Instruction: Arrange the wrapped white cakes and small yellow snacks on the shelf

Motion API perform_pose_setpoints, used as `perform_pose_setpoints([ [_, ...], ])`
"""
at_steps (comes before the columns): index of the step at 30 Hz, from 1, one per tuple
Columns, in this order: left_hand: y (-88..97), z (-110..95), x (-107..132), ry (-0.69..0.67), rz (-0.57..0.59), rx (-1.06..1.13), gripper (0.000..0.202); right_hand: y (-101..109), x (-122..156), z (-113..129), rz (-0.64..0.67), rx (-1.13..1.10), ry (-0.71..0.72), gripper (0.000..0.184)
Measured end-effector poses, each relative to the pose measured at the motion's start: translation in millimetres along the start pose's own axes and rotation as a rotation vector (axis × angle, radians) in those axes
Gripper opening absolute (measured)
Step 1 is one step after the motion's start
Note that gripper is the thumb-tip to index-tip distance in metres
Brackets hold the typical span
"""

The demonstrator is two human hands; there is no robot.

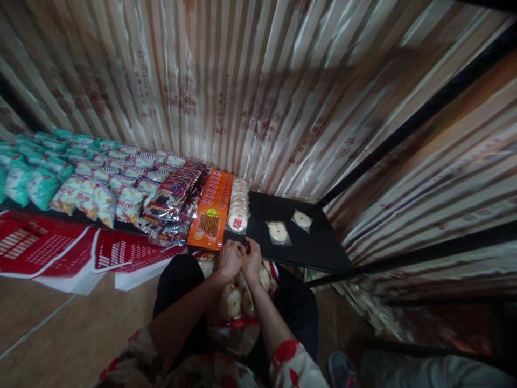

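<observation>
My left hand (231, 260) and my right hand (252, 258) meet close together at the front edge of the black shelf (307, 248). Both are closed with fingertips pinched, and whatever is between them is too small to make out. Below and partly behind them, a clear plastic bag (242, 323) with red trim rests between my knees. Round, pale wrapped cakes (233, 303) fill it. Just beyond my hands, a row of similar white wrapped cakes (237, 220) stands on the shelf beside an orange snack packet (210, 210).
Two flat wrapped cakes (278, 231) lie apart on the shelf's right part. Leftward are dark snack packets (177, 191), white snack bags (129, 202) and teal bags (42, 188). Red baskets (121, 250) sit below. Black metal bars (383, 140) and a striped curtain (181, 81) bound the shelf.
</observation>
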State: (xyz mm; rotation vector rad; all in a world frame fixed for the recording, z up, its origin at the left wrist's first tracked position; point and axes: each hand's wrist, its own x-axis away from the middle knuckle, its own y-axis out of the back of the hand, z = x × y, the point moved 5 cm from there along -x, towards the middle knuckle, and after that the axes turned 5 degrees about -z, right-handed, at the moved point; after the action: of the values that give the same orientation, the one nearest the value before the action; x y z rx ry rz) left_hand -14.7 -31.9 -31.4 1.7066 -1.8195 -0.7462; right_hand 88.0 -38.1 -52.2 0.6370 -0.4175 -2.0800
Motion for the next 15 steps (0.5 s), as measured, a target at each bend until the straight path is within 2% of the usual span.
perform_pose_setpoints([
  [6, -15.6, 10.0, 30.2, -0.031, 0.136, -0.065, 0.031, 17.5, 37.9, -4.4, 0.016, -0.015, 0.047, 0.029],
  [12, -45.4, 32.5, 64.9, -0.075, 0.339, -0.274, 0.034, 23.5, 82.2, -34.0, 0.199, 0.183, -0.076, 0.031],
  [15, -54.6, 40.2, 78.4, -0.080, 0.368, -0.301, 0.031, 24.7, 99.4, -47.9, 0.278, 0.321, -0.120, 0.033],
])
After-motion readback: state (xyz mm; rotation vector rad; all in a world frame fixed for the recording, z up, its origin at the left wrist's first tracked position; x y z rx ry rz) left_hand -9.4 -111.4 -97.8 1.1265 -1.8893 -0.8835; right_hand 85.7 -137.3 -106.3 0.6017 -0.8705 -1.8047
